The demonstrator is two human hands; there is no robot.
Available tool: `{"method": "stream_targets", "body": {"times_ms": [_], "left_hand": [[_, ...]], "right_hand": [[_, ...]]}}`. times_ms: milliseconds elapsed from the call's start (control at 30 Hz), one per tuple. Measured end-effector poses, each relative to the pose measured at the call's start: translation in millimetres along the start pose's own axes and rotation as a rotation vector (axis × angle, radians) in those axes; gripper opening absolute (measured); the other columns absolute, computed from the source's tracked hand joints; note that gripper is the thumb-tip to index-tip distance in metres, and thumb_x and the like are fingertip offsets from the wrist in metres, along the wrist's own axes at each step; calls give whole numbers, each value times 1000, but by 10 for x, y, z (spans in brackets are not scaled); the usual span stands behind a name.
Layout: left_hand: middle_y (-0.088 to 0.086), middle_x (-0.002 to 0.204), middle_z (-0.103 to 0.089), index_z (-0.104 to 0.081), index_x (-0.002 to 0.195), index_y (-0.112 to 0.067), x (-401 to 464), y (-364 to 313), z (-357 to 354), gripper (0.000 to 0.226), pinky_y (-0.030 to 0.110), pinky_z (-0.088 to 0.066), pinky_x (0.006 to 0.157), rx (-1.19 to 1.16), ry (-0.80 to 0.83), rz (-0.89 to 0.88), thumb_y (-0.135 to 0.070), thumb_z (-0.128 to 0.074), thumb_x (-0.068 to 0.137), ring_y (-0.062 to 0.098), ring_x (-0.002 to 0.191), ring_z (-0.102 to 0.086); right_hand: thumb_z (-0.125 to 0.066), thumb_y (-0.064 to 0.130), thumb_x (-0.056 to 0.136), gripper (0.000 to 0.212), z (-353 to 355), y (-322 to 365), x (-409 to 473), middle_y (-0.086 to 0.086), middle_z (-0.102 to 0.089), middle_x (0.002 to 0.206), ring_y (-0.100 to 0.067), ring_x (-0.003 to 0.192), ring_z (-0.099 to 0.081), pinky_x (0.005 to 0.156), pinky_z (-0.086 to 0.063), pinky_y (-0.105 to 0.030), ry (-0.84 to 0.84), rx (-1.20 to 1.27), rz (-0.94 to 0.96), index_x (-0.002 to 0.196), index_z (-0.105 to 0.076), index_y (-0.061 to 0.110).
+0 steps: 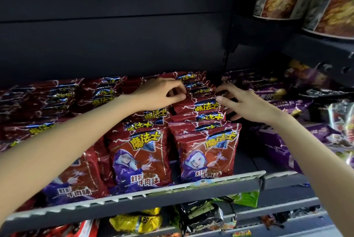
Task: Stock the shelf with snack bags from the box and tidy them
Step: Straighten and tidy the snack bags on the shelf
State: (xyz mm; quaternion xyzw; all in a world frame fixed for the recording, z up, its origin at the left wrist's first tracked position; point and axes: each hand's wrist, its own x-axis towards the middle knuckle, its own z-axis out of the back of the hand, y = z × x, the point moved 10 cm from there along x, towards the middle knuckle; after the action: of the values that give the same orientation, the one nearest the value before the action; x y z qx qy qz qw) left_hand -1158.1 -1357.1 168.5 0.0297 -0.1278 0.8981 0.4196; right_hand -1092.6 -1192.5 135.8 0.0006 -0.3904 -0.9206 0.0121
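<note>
Both hands deep in the red snack bags on the shelf

Head cam: left hand (160,93) pinches the top edge of a red bag near the back of the right-hand row of red snack bags (206,119), while right hand (247,105) has its fingers curled loosely on the same row, grip unclear. Purple bags (275,93) sit just beside, behind the shelf rail (145,194).
</note>
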Motion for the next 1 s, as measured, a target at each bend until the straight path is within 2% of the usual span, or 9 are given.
{"method": "stream_targets", "body": {"times_ms": [67,200,367,533,633,767,867,933,1000], "left_hand": [[-12,110,-61,-59,115,-29,43,-2,-43,26,30,-50,77,13,14,6,-37,-57,90,4,84,-57],[-9,100,-57,-60,113,-23,107,-29,-129,25,21,-37,71,106,49,1,-29,-62,88,6,83,-49],[-9,105,-58,-63,108,-23,60,-73,-57,19,28,-45,75,88,-28,-55,-26,-61,89,8,85,-52],[-15,103,-60,-64,102,-28,-251,-66,403,14,16,-44,73,-68,-139,-39,-28,-58,90,-7,76,-53],[-19,94,-65,-66,95,-29,-570,156,387,12,4,-40,66,-96,41,17,-34,-66,83,-6,80,-59],[-20,97,-66,-65,108,-31,-888,443,44,30,4,-41,66,-17,334,120,-40,-69,79,-13,81,-55],[-17,99,-61,-59,121,-28,-887,478,-82,38,3,-37,62,148,395,109,-34,-67,84,-16,72,-52],[-13,102,-61,-56,125,-25,-865,466,-127,40,9,-42,67,225,432,97,-33,-64,86,-6,76,-55],[-4,112,-65,-56,125,-21,-824,421,-174,40,33,-49,82,248,440,52,-35,-61,88,12,92,-61]], "right_hand": [[-44,41,97,30,-128,-50,10,3,-54,116,-6,87,-61,63,-54,-16,11,118,-60,126,-50,34],[-44,35,99,24,-189,-51,68,-1,-54,121,-8,91,-58,70,-52,-21,-52,209,-86,120,-55,33],[-41,39,99,31,-187,-45,62,-3,-56,122,-16,97,-59,82,-55,-32,-31,159,-106,128,-50,31],[-50,42,91,33,193,525,-212,2,-58,111,-12,98,-57,85,-49,-29,-358,-286,323,116,-60,24],[-55,43,87,29,-59,898,-280,12,-61,100,-3,90,-58,78,-48,-23,-164,-446,531,106,-65,25],[-57,44,89,20,-375,976,-76,14,-66,94,-6,86,-61,74,-50,-28,38,-736,506,102,-65,29],[-60,40,89,20,-462,958,23,14,-67,94,-3,82,-61,75,-49,-26,177,-709,466,102,-66,27],[-63,34,88,17,-507,974,36,14,-66,95,0,82,-60,74,-47,-21,234,-659,468,103,-66,24],[-64,29,89,14,-538,973,31,14,-65,94,-1,82,-60,74,-47,-20,253,-647,462,101,-64,23]]}}
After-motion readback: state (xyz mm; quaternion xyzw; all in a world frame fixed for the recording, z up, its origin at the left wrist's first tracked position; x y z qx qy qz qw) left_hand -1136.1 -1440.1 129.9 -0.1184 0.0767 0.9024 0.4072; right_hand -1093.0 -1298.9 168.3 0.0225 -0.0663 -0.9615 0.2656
